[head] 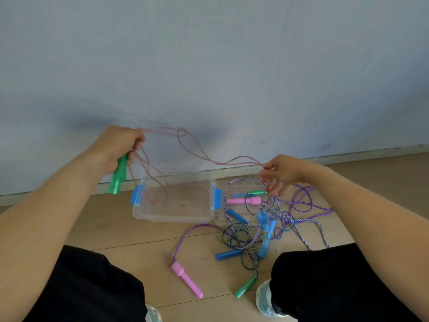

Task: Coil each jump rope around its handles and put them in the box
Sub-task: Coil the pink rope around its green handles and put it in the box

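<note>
My left hand [118,146] grips the green handles [118,176] of a jump rope, raised above the floor at the left. Its thin pink cord [197,152] runs in loose loops from that hand across to my right hand [282,174], which pinches the cord; more loops hang down over the clear plastic box [176,201] with blue latches. The box stands open on the floor by the wall. To its right lies a tangle of ropes [255,231] with blue, pink and green handles.
The box's clear lid [243,185] lies beside it under the tangle. A pink handle [185,278] and a green handle [246,287] lie on the wooden floor between my knees. A grey wall with a baseboard stands just behind the box.
</note>
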